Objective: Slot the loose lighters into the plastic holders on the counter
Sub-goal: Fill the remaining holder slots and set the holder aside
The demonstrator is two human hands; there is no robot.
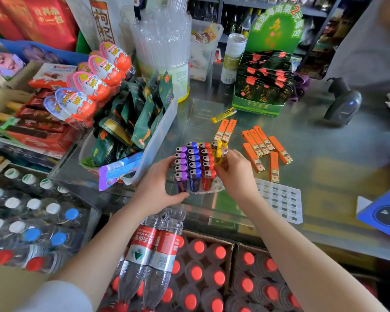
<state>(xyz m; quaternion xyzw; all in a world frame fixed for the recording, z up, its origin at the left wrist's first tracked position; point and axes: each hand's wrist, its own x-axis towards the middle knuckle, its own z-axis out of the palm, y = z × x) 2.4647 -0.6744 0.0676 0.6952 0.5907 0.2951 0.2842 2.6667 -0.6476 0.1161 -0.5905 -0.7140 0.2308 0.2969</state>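
The yellow lighters are pinched between the fingers of the right hand, with their metal heads up and their long axis almost upright, just over the right back corner of the clear plastic holder. This holder stands on the glass tabletop and already carries three full rows, purple, blue and red, so the free column seems to be the one on the right, directly under the yellow lighters. The left hand is spread and presses with thumb and fingers against the left side of the holder, it seems to keep it steady. I judge that the next move is short and straight down, done by the right hand, which is the nearer one. To the right of the holder lie orange lighters flat on the tabletop, well apart from both hands, and near them an empty white holder. Behind the holder lies one more yellow lighter, alone.
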